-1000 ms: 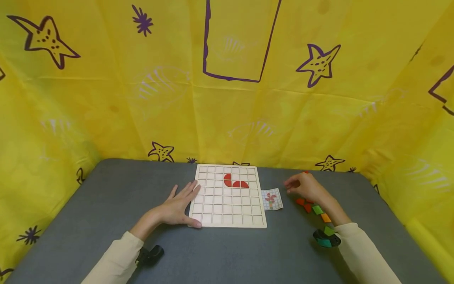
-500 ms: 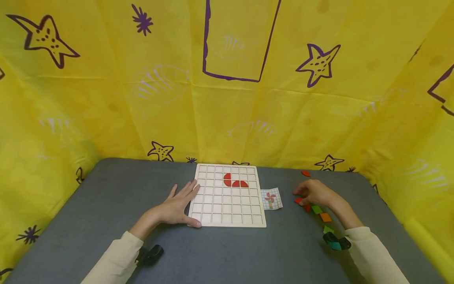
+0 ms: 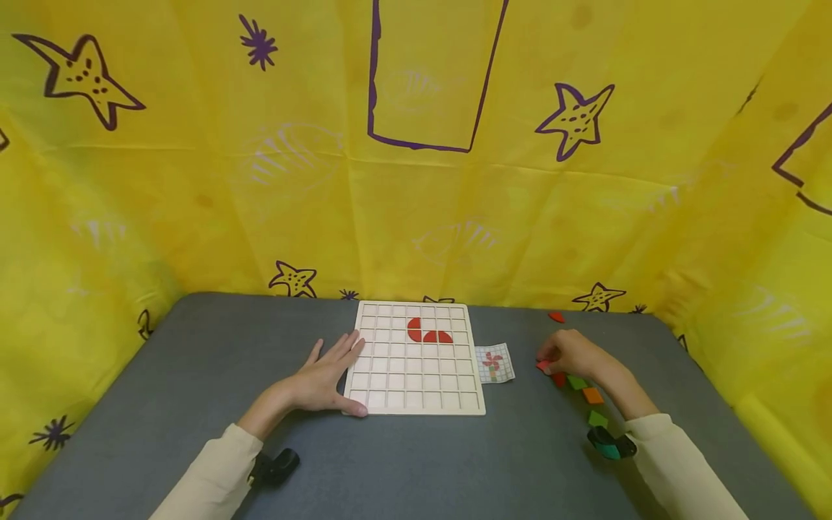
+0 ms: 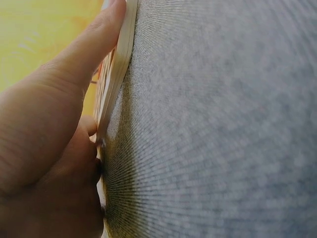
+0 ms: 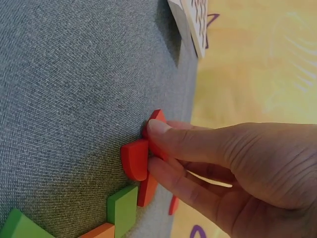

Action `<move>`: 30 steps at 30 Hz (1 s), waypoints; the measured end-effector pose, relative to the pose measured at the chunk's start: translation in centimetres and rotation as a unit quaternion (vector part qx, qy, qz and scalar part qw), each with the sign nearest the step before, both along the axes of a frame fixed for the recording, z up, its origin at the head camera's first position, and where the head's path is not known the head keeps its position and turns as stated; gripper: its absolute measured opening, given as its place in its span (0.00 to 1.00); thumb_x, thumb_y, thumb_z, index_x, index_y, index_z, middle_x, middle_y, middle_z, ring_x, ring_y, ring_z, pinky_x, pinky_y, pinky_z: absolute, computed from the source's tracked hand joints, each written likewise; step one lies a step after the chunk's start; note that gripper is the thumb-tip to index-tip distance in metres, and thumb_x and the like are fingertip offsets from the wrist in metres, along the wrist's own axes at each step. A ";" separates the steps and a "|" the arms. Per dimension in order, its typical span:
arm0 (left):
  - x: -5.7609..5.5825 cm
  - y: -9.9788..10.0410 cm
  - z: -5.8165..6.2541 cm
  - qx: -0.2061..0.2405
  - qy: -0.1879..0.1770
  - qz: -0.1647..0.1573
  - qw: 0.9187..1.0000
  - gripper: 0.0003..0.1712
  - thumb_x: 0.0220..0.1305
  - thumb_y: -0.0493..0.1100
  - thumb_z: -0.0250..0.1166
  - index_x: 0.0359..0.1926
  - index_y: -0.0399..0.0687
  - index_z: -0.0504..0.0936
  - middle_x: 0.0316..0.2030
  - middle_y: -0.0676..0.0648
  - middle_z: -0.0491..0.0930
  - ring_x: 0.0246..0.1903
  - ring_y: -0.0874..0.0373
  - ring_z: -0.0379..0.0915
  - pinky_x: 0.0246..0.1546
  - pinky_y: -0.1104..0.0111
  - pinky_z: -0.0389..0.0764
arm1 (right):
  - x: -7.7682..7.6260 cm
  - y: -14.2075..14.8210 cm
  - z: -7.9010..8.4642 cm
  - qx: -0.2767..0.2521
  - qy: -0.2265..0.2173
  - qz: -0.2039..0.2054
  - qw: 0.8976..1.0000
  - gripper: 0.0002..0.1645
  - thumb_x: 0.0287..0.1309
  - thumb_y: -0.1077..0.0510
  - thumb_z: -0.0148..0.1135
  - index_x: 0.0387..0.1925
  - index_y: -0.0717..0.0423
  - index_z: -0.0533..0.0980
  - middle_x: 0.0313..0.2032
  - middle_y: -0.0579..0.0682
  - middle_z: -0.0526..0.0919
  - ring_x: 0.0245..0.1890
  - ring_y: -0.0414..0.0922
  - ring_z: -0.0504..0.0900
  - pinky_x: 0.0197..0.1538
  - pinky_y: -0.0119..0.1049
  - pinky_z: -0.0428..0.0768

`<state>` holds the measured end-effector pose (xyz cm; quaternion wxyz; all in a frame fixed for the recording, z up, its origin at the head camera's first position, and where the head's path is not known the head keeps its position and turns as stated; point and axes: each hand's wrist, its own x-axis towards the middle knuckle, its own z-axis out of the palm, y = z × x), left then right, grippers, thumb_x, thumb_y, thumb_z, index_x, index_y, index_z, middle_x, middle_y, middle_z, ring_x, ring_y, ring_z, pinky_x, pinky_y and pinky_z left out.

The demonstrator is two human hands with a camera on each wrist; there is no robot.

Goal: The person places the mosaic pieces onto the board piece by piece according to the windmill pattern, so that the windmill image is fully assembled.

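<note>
Yellow starfish-print curtain (image 3: 416, 188), gray tabletop (image 3: 416, 462)

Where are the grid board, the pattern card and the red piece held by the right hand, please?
Grid board (image 3: 414, 365): head view, a bare square near its middle.
Pattern card (image 3: 495, 363): head view, middle of its printed face.
Held red piece (image 5: 157, 114): right wrist view, its uncovered upper corner.

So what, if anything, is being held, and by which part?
The right hand pinches a red piece near one end; the left hand only rests on the left edge of the board.
</note>
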<state>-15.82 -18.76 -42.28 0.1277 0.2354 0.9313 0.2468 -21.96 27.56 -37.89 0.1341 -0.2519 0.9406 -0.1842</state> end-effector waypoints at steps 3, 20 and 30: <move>-0.1 0.0 -0.1 -0.001 0.000 -0.001 1.000 0.71 0.46 0.70 0.72 0.76 0.36 0.45 0.77 0.36 0.38 0.75 0.38 0.32 0.67 0.37 0.27 | 0.0 0.0 0.0 0.005 0.007 0.000 1.000 0.07 0.49 0.69 0.72 0.34 0.65 0.85 0.32 0.53 0.86 0.31 0.46 0.82 0.35 0.42 0.82; -0.3 -0.2 -0.3 -0.005 0.004 -0.003 1.000 0.71 0.46 0.70 0.72 0.76 0.36 0.45 0.77 0.36 0.38 0.75 0.38 0.32 0.67 0.37 0.28 | 0.1 -0.3 2.1 -0.004 -0.005 -0.016 1.000 0.02 0.52 0.65 0.71 0.31 0.58 0.86 0.29 0.46 0.86 0.27 0.39 0.79 0.31 0.36 0.80; -0.3 -0.1 -0.2 -0.003 0.000 -0.001 1.000 0.71 0.46 0.70 0.72 0.76 0.36 0.45 0.76 0.36 0.38 0.75 0.38 0.32 0.66 0.37 0.28 | -0.3 -0.8 2.5 -0.062 0.041 -0.022 0.997 0.04 0.57 0.62 0.69 0.35 0.57 0.87 0.33 0.47 0.87 0.31 0.41 0.82 0.34 0.35 0.80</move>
